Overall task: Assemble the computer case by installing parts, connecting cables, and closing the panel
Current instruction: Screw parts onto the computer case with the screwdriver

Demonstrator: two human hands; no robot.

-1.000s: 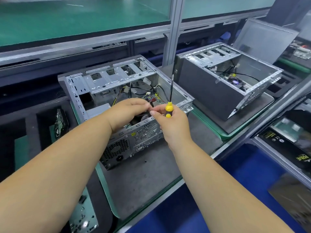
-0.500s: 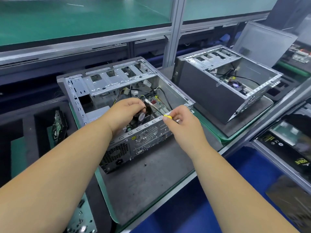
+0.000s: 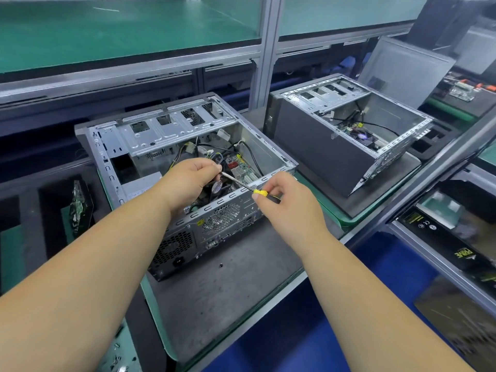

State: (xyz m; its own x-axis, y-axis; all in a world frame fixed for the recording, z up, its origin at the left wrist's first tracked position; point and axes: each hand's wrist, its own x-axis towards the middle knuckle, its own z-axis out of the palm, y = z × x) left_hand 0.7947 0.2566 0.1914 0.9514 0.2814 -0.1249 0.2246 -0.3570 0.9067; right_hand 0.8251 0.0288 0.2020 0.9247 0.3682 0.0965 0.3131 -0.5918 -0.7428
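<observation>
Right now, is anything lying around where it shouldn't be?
Yes: a small dark screw lies loose on the grey mat, just in front of the open computer case, apart from everything else. Nothing looks spilled or broken.

This is a computer assembly line in a factory or workshop. Two open cases point(image 3: 188, 167) point(image 3: 349, 135) lie on grey pads point(image 3: 228, 285) along a long bench with green matting and an aluminium rail point(image 3: 264, 49). A green-topped shelf point(image 3: 120, 30) runs above. Foam trays hold circuit boards point(image 3: 77, 205), boxed parts point(image 3: 456, 237) sit at the right, and a loose side panel point(image 3: 408, 68) leans behind the far case.
</observation>
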